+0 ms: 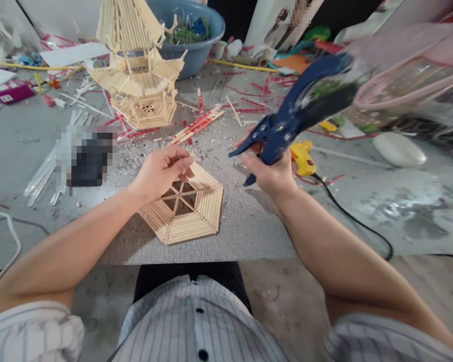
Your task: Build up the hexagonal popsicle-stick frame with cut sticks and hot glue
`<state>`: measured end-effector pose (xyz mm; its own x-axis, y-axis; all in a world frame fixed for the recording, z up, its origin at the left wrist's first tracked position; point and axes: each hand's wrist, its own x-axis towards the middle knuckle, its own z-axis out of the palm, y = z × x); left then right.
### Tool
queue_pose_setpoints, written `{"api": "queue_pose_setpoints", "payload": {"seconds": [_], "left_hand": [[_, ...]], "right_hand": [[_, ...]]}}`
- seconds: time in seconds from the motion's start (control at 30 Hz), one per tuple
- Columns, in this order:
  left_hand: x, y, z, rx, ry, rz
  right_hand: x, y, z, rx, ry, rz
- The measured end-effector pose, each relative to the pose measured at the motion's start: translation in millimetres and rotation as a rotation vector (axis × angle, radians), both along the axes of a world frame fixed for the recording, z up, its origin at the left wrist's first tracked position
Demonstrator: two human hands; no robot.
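My right hand (pixel 274 173) is closed around a pair of blue pruning shears (pixel 279 133), near the blade end. The handles slant up and right, and the jaws point left, apart from each other. My left hand (pixel 166 171) hovers over a hexagonal frame of thin wooden sticks (pixel 207 211). Its fingers are curled and pinched; whatever lies between them is too small to make out. The frame lies on the grey table, with crossing sticks in its open centre and its far left part hidden by that hand.
A wooden stick pagoda (pixel 145 83) stands behind, before a blue basin (pixel 211 30). Chopsticks with red wrapping (pixel 198 124) lie mid-table. To the right are a yellow glue gun (pixel 304 158) with a black cord and a white oval object (pixel 399 149). Clear glue sticks (pixel 43 173) lie left.
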<state>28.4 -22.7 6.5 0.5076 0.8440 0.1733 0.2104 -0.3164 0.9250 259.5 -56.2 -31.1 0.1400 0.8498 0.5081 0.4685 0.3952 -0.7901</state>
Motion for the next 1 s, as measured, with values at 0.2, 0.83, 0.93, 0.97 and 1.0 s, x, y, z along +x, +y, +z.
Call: {"api": "queue_pose_setpoints", "payload": {"seconds": [0.2,0.83,0.93,0.97,1.0], "left_hand": [[0,3,-2.1,-0.072,-0.15,-0.026],[1,-2,-4.9,0.014,-0.002,-0.029],[2,-1,-5.7,0.012,-0.005,-0.027],[2,-1,-6.2,0.007,-0.005,-0.029],[2,-1,-6.8,0.002,-0.007,-0.028]], "right_hand": [[0,-2,-2.4,0.087,-0.577,-0.004],[-16,-7,1.0,-0.091,-0.683,0.022],[-16,-6,0.9,-0.098,-0.699,0.013],[-16,-6,0.9,-0.098,-0.706,0.011],[-16,-6,0.9,-0.099,-0.712,0.009]]}}
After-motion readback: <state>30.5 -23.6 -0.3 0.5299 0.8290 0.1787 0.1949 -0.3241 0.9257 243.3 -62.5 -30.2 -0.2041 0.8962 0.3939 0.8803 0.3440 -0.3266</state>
